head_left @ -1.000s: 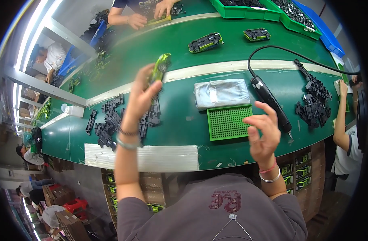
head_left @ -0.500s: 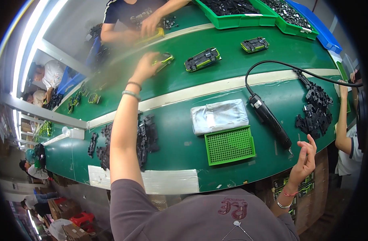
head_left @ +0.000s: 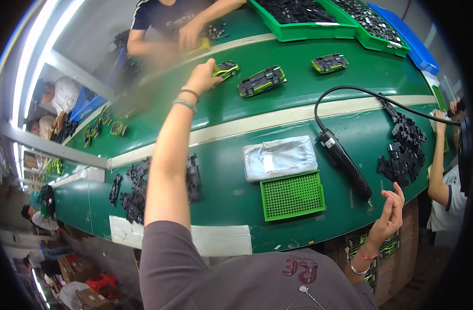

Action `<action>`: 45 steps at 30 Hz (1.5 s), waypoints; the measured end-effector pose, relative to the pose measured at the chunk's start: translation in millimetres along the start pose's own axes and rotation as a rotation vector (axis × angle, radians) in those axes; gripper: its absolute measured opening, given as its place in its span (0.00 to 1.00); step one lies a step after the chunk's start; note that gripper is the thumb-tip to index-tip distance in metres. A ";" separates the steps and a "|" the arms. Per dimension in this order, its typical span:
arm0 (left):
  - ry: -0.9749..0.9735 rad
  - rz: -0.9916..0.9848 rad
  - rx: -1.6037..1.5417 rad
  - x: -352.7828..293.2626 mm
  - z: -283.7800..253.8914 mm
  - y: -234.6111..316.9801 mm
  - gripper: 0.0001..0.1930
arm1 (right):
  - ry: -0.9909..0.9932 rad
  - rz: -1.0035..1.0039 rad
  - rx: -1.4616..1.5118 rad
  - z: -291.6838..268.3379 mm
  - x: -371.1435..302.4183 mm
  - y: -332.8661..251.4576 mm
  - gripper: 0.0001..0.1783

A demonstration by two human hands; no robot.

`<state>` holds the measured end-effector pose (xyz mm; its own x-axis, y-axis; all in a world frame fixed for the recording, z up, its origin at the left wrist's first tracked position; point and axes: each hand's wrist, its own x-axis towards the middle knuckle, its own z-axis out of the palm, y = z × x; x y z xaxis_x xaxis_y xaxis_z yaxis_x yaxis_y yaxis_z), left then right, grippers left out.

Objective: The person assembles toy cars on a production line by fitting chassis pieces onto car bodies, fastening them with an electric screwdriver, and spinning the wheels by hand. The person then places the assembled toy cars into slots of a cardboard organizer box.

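Note:
My left hand (head_left: pixel 202 77) reaches far over the table, its fingers and thumb closed on a small green and black toy car (head_left: pixel 227 69). That car stands with its roof up on the green surface. To its right lie a larger green toy car (head_left: pixel 262 81) and another toy car (head_left: pixel 329 63), both with their black undersides upward. My right hand (head_left: pixel 389 213) is raised near the front edge, loosely curled with fingers apart, and nothing shows in it. Nearest to it is the tip of a black electric screwdriver (head_left: pixel 345 164), lying on the table with its cable running right.
A green perforated tray (head_left: pixel 292 196) sits below a plastic-wrapped pack (head_left: pixel 280 157). Black plastic parts lie in piles at left (head_left: pixel 135 192) and right (head_left: pixel 404 147). Green bins (head_left: pixel 319 32) of parts stand at the back. A co-worker's hand (head_left: pixel 190 36) works across the table.
My left hand has shifted right, and the small car beneath it has moved the same way. My right hand stays raised by the screwdriver tip. The view has tilted slightly.

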<state>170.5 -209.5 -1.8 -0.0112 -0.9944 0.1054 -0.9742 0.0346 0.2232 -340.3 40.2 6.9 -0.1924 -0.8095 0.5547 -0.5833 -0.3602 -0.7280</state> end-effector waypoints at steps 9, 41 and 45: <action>-0.058 -0.367 0.143 -248.5 -124.7 -124.0 0.30 | -0.030 0.030 0.065 -7.7 -0.4 32.4 0.12; -0.023 -0.063 -1.076 -293.8 -107.5 104.8 0.23 | -0.597 -0.424 0.308 71.4 6.8 -103.7 0.18; -0.036 -0.049 -1.108 -293.4 -99.1 125.0 0.23 | -0.605 -0.548 0.286 111.1 5.0 -134.0 0.27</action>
<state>74.4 96.5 91.2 -0.0019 -0.9988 0.0483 -0.2330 0.0474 0.9713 -175.5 32.9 62.4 0.5580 -0.5662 0.6066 -0.2344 -0.8088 -0.5394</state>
